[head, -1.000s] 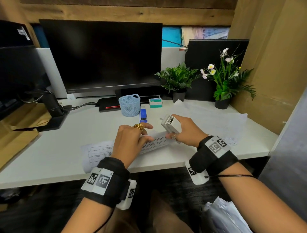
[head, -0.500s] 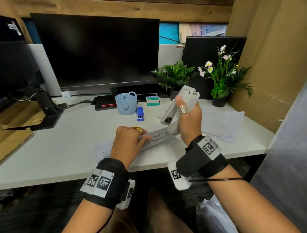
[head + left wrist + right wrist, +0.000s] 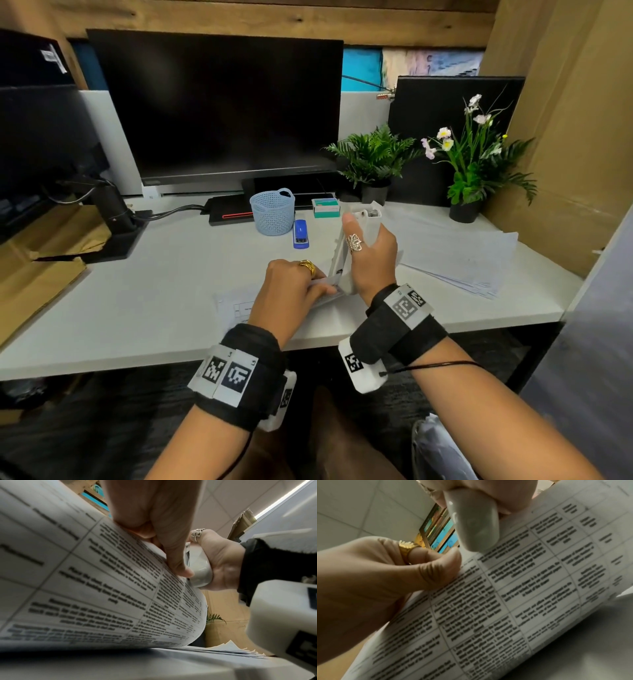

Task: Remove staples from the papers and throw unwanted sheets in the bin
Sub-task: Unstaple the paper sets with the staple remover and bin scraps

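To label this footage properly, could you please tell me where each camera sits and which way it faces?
Head: on the head, looking down at the white desk; both forearms show.
Left wrist: below the left hand, looking up the printed paper sheet.
Right wrist: below the right hand, at the grey plastic staple remover.
Shared: both wrist views show paper, remover, both hands.

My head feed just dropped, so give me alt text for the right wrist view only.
A left hand wearing a gold ring pinches the corner of a printed sheet covered in table text, while the right hand grips a pale grey staple remover whose rounded end sits at that same corner. The sheet curves up off a grey desk.
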Motion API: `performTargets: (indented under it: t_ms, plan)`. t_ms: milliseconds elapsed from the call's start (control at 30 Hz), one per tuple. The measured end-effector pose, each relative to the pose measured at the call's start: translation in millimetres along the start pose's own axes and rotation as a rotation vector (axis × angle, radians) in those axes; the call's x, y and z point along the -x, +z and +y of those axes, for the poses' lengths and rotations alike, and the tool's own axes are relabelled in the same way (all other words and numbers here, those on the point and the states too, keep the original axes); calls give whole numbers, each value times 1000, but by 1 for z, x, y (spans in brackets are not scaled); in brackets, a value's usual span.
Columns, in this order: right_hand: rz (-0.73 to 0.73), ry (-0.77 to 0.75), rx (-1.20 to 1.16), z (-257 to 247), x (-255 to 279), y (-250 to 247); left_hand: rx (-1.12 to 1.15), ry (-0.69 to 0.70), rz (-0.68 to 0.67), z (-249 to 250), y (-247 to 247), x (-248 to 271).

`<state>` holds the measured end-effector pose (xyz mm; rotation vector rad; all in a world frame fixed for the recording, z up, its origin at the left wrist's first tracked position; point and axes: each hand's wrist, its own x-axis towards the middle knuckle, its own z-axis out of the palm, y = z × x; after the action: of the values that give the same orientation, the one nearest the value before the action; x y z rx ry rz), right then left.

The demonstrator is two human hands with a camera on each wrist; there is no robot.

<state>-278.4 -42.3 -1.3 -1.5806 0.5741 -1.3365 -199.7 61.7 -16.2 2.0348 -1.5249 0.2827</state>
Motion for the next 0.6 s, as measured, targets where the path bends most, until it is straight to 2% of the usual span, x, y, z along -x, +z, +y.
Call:
performTargets:
  t_ms: [100, 200, 333, 500, 600]
  plan:
    - [-25, 1, -4, 2, -1, 1, -10, -7, -10, 0, -1, 1]
    - [-59, 22, 13, 2, -4, -4, -119, -5, -13, -7, -5, 8]
    - [-27, 55, -4, 1, -8, -13, -213, -37, -50, -12, -13, 16]
    - [-61, 90, 19, 0, -8, -10, -323, -31, -121, -4, -14, 12]
    - [-37, 65, -9, -1, -1, -4, -341, -22, -137, 2, -13, 8]
